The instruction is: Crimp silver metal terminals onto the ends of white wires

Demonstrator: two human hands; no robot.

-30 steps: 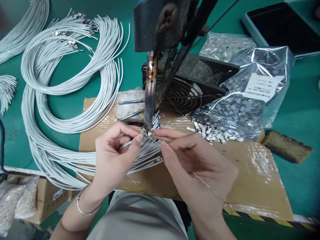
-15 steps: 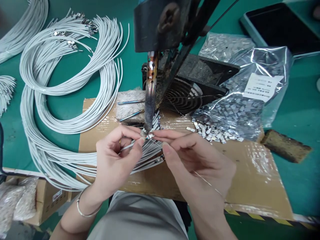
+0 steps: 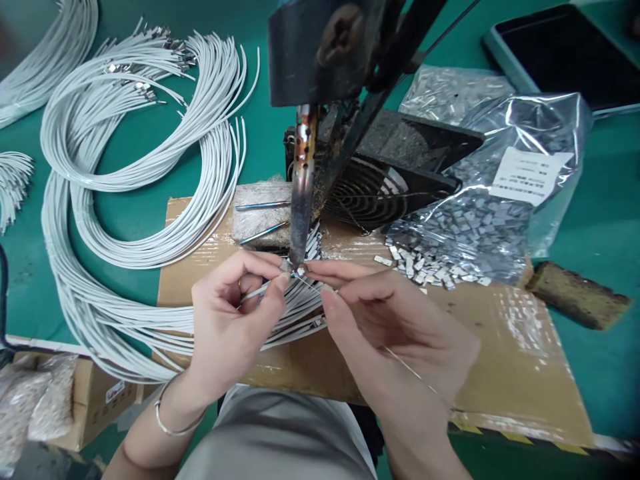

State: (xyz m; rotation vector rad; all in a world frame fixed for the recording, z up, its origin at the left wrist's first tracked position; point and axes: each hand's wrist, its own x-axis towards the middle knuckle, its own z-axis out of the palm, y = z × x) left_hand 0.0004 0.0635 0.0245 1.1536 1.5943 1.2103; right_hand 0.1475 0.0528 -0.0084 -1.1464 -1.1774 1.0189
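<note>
A soldering iron [image 3: 303,193] is mounted upright, its tip pointing down at a small metal piece [image 3: 301,273]. Just left of the tip, my left hand [image 3: 240,320] pinches a white cable at its end. My right hand [image 3: 395,333] holds a thin solder wire [image 3: 413,371] between thumb and fingers, with its fingertips beside the metal piece. The wire runs from the fingers toward the tip. White cables [image 3: 300,307] lie beneath both hands on a cardboard sheet [image 3: 500,333].
Coiled white cables [image 3: 60,220] lie at the left. Behind the iron is a black fan [image 3: 370,193]. To the right are loose metal pieces [image 3: 435,267], a clear bag [image 3: 530,173], a brown sponge [image 3: 577,293] and a dark-screened device [image 3: 570,53].
My right hand has shifted slightly, and its thumb is a little closer to the metal piece. My left hand stays almost where it was.
</note>
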